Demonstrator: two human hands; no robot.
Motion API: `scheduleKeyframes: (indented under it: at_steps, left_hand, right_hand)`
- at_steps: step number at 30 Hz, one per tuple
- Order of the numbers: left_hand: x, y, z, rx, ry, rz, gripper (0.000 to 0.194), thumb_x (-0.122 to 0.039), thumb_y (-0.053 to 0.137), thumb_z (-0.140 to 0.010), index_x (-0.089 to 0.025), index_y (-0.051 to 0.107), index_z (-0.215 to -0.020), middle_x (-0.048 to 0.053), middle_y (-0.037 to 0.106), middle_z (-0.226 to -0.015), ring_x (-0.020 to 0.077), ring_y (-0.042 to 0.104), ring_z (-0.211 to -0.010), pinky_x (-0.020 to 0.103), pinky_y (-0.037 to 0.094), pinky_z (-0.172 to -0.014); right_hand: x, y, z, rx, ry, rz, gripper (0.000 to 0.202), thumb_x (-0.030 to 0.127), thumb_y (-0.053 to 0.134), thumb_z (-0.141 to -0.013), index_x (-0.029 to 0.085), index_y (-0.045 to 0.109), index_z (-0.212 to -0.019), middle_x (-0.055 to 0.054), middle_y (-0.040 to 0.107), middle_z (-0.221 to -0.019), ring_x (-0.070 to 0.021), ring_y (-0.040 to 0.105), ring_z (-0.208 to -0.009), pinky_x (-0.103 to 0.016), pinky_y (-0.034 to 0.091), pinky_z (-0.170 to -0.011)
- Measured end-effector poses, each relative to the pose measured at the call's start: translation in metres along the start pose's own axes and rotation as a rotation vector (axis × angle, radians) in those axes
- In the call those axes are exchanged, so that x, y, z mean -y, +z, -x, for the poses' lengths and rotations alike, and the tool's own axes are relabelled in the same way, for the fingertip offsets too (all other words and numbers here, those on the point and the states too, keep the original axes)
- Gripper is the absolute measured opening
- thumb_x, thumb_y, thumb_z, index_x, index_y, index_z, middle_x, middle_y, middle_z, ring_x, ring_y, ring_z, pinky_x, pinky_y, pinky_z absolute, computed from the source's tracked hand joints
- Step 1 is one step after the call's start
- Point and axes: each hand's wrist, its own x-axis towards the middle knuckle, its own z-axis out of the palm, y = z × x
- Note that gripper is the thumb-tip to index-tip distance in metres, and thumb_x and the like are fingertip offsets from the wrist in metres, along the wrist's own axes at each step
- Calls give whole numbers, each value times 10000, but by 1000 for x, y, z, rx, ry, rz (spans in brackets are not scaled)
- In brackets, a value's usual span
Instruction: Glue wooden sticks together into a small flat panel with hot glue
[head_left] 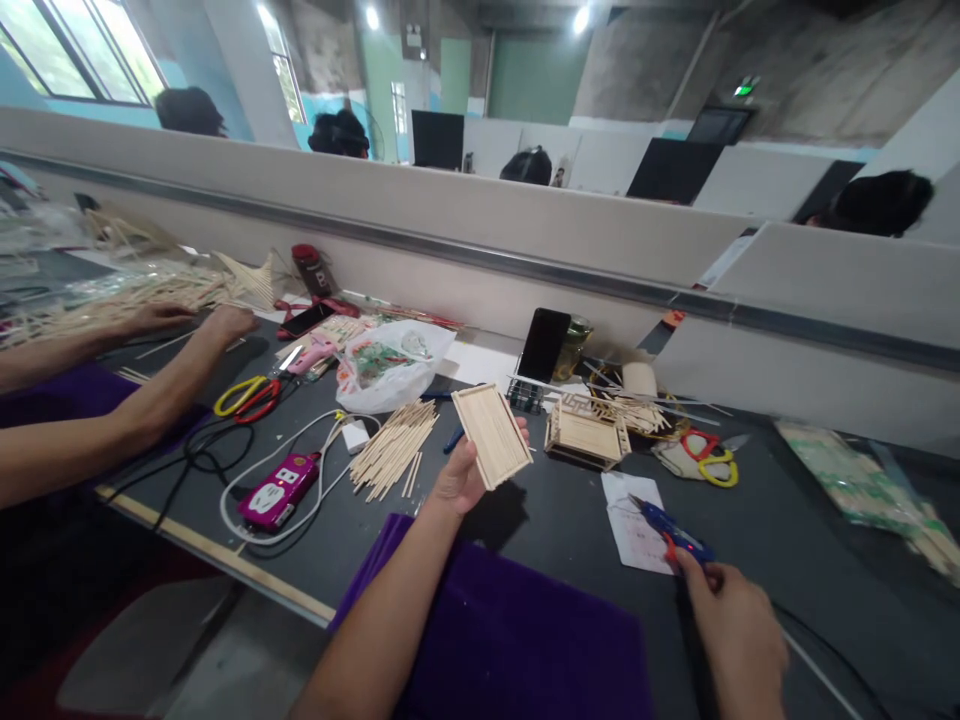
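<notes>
My left hand (459, 480) grips a small rectangular wooden panel (491, 435) with raised edge strips, held tilted above the dark table. In my right hand (731, 610) is a blue hot glue gun (679, 530) with an orange trigger; its nozzle points up and left over a white paper sheet (630, 505). Left of the panel lies a pile of thin wooden sticks (394, 450). Behind and right of it stands a small wooden structure (587, 435) with railing-like sides.
A purple power strip (277, 492) with a white cable lies at left, near yellow-and-red scissors (247, 398) and a plastic bag (390, 365). A phone (545, 342) leans upright at the back. More scissors (709, 455) lie right. A co-worker's hands (225, 325) work at far left.
</notes>
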Motion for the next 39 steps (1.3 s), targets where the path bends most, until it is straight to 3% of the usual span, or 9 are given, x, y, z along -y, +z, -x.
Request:
scheduleKeyframes:
  at_steps: [3,5,10,16,21,27,31,36,39]
  left_hand:
    - [-2,0,-1,-39,32,-294,890,-553,784,-613,-172,473,-1354,175,576,-1285,348,535,-1190,479,396,-1017]
    - [-4,0,-3,-65,85,-620,878,-490,784,-634,-194,440,-1385,161,530,-1332,337,493,-1231,470,373,-1037]
    - [-7,4,-1,-71,194,-1482,872,-349,748,-676,-246,352,-1446,114,478,-1340,302,430,-1261,485,316,-1089]
    - [0,11,2,47,179,-1756,879,-327,729,-688,-222,311,-1454,112,507,-1275,297,465,-1221,526,238,-1136]
    - [9,15,2,64,167,-1776,815,-358,686,-738,-200,320,-1449,109,519,-1248,279,470,-1209,507,215,-1152]
    - [20,15,2,7,46,-1662,798,-389,682,-747,-208,346,-1447,122,502,-1265,289,463,-1199,454,386,-1035]
    - [20,7,0,0,-79,-1364,809,-394,759,-676,-217,435,-1396,111,526,-1266,280,497,-1177,420,398,-1015]
    - [15,2,-7,-82,-363,-718,607,-393,752,-701,-154,573,-1229,89,660,-1036,191,613,-900,309,472,-799]
    - [15,1,-10,-145,-497,-553,715,-287,835,-591,-141,554,-1232,55,684,-918,135,614,-759,257,460,-708]
  right_hand:
    - [24,-5,10,-189,-176,-133,587,637,360,-818,149,687,-834,-181,655,-820,-295,602,-717,-378,430,-583]
    - [50,-7,16,-196,-313,-364,572,662,412,-802,161,685,-835,-144,661,-811,-252,598,-704,-362,455,-639]
    - [111,11,25,61,-493,-711,375,526,536,-819,183,686,-831,-87,693,-820,-210,614,-740,-323,476,-684]
    - [132,42,37,388,-334,-1061,384,499,653,-763,169,698,-955,-94,727,-939,-227,652,-838,-341,504,-757]
    - [140,47,50,574,-186,-1341,411,456,727,-725,180,706,-1029,-92,728,-1048,-236,652,-968,-371,484,-885]
    - [143,54,51,522,0,-1440,337,428,798,-636,173,735,-846,-60,751,-863,-225,669,-835,-382,488,-863]
    - [140,53,46,558,46,-1501,330,406,792,-650,184,744,-889,-51,753,-867,-228,672,-859,-370,492,-856]
    - [135,45,41,701,119,-1504,305,420,808,-618,181,738,-794,-40,744,-747,-203,663,-677,-325,510,-688]
    - [134,43,42,758,156,-1456,301,443,811,-603,177,707,-698,-23,714,-641,-174,622,-565,-289,477,-582]
